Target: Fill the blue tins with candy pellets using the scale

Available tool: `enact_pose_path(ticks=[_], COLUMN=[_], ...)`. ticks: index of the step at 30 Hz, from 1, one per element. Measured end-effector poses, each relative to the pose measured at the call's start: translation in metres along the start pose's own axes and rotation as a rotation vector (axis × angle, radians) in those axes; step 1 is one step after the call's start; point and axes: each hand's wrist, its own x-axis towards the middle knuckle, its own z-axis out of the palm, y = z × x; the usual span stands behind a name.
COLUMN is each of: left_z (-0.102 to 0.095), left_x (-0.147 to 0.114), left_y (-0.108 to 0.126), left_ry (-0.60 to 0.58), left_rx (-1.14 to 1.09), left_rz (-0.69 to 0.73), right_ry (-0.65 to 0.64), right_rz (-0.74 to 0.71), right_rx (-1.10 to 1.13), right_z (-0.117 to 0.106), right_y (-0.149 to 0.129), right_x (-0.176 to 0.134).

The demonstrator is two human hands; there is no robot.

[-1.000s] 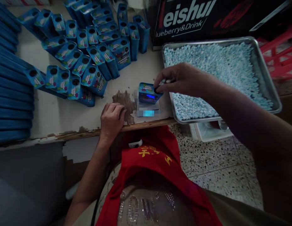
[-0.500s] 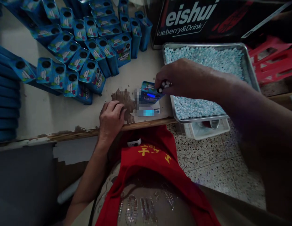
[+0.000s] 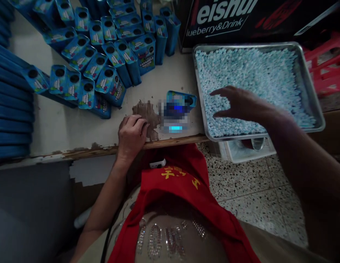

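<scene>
Holding right hand (image 3: 235,104) half open, with thumb and fingers parted, gripping nothing visible, over pale-blue candies (image 3: 241,65) in one metal tray (image 3: 238,137) toward two o'clock. Resting left hand (image 3: 131,131) loosely curled on the surface (image 3: 76,129) at nine; not being able to tell of anything under the palm. Seeing one blue candy tin (image 3: 176,96) just past twelve, between both hands, apparently for easy reach. Counting roughly thirty Caramelo Macizo tins (image 3: 146,60) toward eleven, standing holes-up, probably for keeping openings accessible.

Speckled floor tiles (image 3: 241,186) show at lower right; a pale worktop (image 3: 57,129), its wooden edge (image 3: 175,141) chipped, spans left and centre; a dark grey surface (image 3: 27,208) fills the lower left; lighting is dim.
</scene>
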Motion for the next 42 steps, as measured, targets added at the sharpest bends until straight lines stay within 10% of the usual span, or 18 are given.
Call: enact_pose_path(ticks=[6,20,24,34,42], left_z=[-0.002,-0.005,-0.006,-0.007,-0.005], left_x=[0.003,0.007,0.006,0.004,0.002], left_y=[-0.002,-0.002,-0.001,0.003,0.005], left_ry=[-0.014,-0.054,-0.039,-0.033,-0.031], left_rx=[0.062,0.094,0.092,0.033,0.017], left_rz=[0.017,-0.048,-0.023,-0.021,-0.010], right_ry=[0.116,0.114,0.124,0.136,0.077], right_rz=[-0.134,0.310,0.192,-0.251,-0.327], right_rx=[-0.040,0.718,0.903,0.185,0.073], right_z=[0.058,0.029,0.007,-0.056,-0.057], right_y=[0.021,0.042,0.020,-0.089,-0.092], right_x=[0.009,0.000,0.007,0.031,0.028])
